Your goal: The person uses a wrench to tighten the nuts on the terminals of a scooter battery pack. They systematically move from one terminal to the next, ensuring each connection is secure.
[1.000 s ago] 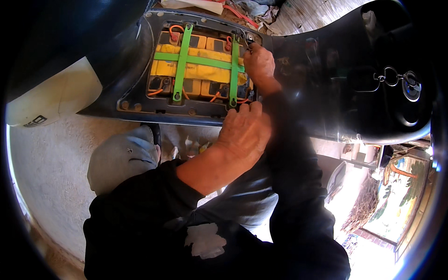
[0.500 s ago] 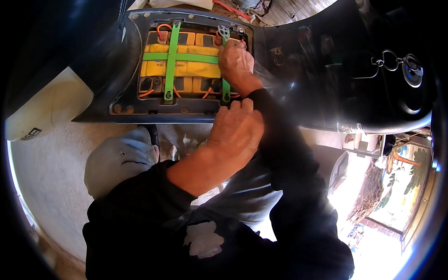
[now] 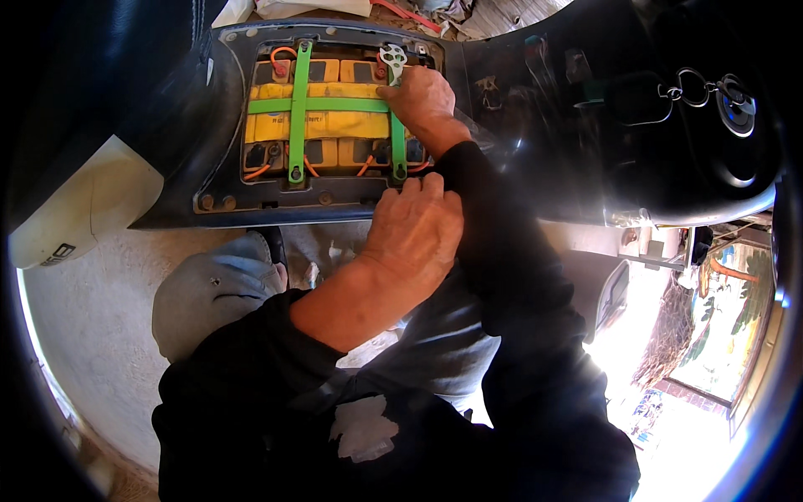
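My right hand is closed on a flat silver wrench with several holes, at the upper end of the right green strap. My left hand is closed, its fingers curled at the near edge of the battery bay, close to my right sleeve; whatever it may hold is hidden. Yellow batteries with orange cables fill the bay. Another green strap runs over them on the left, bolted at both ends, and a green cross strap passes sideways.
Dark vehicle bodywork surrounds the bay. A key ring hangs from the lock at right. A cream panel stands at left. My grey-trousered knee is below the bay. Loose red material lies beyond.
The view has shifted slightly, so the bay appears further left. My right hand has moved a little relative to the bay, still on the wrench. My left hand stays curled.
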`<state>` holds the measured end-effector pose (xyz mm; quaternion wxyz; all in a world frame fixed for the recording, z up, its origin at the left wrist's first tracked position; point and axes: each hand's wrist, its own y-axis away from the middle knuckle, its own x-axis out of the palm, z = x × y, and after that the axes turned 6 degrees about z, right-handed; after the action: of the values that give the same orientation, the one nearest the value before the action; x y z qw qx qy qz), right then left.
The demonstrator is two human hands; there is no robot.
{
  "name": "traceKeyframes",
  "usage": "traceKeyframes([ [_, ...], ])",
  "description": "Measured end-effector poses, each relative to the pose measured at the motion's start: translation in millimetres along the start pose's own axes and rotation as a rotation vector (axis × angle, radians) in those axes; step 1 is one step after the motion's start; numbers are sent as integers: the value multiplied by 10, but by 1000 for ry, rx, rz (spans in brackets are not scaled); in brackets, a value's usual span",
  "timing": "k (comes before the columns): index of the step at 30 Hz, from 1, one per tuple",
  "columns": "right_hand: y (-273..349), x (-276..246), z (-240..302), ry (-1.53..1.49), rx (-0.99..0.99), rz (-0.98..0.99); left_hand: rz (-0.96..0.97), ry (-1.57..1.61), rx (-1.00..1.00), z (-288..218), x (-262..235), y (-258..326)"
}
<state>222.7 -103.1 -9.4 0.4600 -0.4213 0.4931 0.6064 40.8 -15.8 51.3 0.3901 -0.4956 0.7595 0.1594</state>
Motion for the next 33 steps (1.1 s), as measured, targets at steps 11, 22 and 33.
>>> traceKeyframes([
  [11,5,43,67,43,-102,-82,27,0,-5,24,-9,14],
  [22,-27,29,178,61,-211,-104,6,-34,-26,58,-15,25],
  [33,-61,10,81,42,-116,-29,20,-19,-18,27,-56,36],
])
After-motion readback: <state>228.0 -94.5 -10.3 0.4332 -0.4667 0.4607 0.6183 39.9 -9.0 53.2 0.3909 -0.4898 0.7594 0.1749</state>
